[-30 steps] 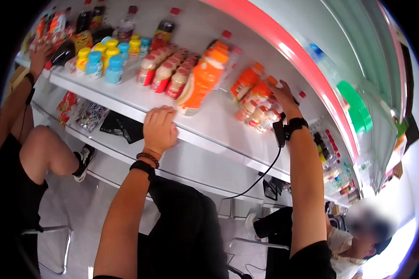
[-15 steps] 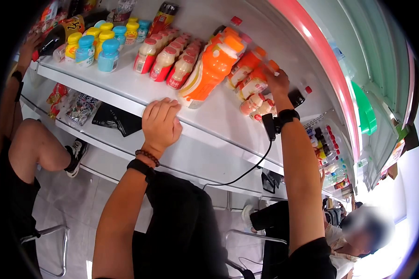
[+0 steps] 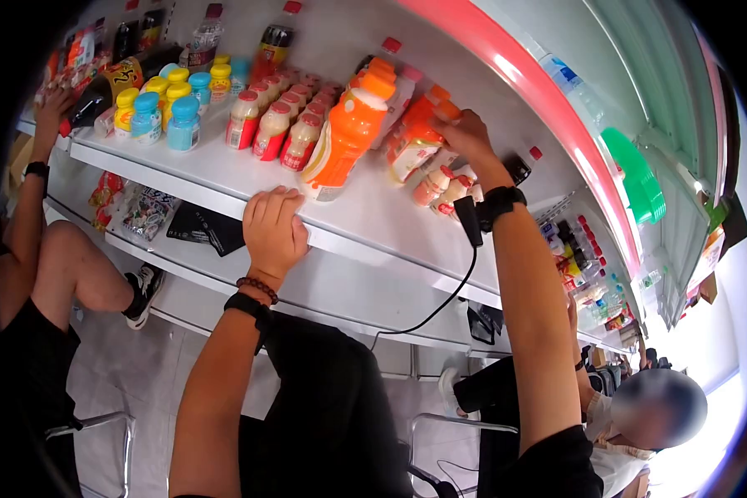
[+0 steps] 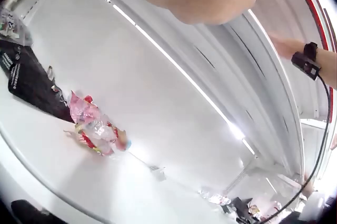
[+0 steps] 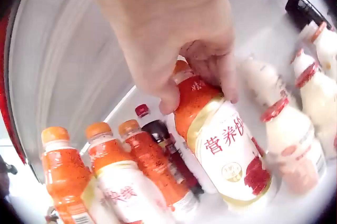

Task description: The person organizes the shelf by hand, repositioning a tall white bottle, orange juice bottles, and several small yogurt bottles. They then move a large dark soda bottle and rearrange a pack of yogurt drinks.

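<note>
In the head view my right hand reaches in over the shelf and grips an orange-and-white drink bottle near its top. The right wrist view shows thumb and fingers around the neck of that bottle, which leans a little; its cap is partly covered. Beside it in that view stand similar orange-capped bottles and several small milk-drink bottles. My left hand rests on the front edge of the shelf, fingers over the top, holding no item.
To the left are a row of orange bottles, small red-labelled bottles and blue and yellow bottles. Another person's hand is by a large dark bottle. A cable hangs from my right wrist. A person sits at the right.
My right hand has moved left and deeper into the shelf, bringing the orange-and-white bottle nearer the row of orange bottles. The left hand keeps its place on the shelf edge.
</note>
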Action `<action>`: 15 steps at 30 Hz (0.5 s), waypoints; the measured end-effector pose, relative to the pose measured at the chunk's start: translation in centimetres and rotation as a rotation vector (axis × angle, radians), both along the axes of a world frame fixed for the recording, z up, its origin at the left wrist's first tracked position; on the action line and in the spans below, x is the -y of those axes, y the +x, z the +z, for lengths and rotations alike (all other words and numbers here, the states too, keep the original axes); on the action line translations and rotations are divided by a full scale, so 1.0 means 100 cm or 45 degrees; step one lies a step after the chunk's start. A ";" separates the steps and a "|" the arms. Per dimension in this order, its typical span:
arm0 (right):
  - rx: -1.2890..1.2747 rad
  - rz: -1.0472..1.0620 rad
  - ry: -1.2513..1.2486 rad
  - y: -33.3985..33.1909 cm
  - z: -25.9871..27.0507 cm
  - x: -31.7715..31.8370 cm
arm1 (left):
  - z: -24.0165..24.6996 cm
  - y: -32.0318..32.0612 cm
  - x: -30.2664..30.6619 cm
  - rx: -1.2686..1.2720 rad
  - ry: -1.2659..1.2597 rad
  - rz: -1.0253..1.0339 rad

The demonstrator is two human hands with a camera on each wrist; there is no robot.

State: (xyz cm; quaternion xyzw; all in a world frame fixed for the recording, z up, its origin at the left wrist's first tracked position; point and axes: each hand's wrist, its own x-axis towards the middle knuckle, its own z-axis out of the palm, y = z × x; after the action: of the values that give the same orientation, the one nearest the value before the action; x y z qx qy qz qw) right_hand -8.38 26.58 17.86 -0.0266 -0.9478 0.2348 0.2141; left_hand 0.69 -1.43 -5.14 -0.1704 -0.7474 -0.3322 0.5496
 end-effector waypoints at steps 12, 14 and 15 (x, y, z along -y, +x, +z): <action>0.095 -0.009 0.160 0.006 0.005 0.029 | 0.000 0.002 0.002 -0.003 -0.061 -0.001; 0.139 0.057 0.200 0.008 0.010 0.028 | 0.002 0.000 0.004 -0.016 -0.080 0.002; 0.099 0.060 0.340 0.006 0.011 0.025 | 0.001 0.001 0.004 -0.016 -0.090 -0.006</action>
State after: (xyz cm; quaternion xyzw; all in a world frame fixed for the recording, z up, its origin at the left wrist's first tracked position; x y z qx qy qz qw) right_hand -7.74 24.12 18.96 0.0154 -0.9785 0.1106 0.1734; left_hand 0.80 -1.81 -5.06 -0.1935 -0.7549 -0.3057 0.5471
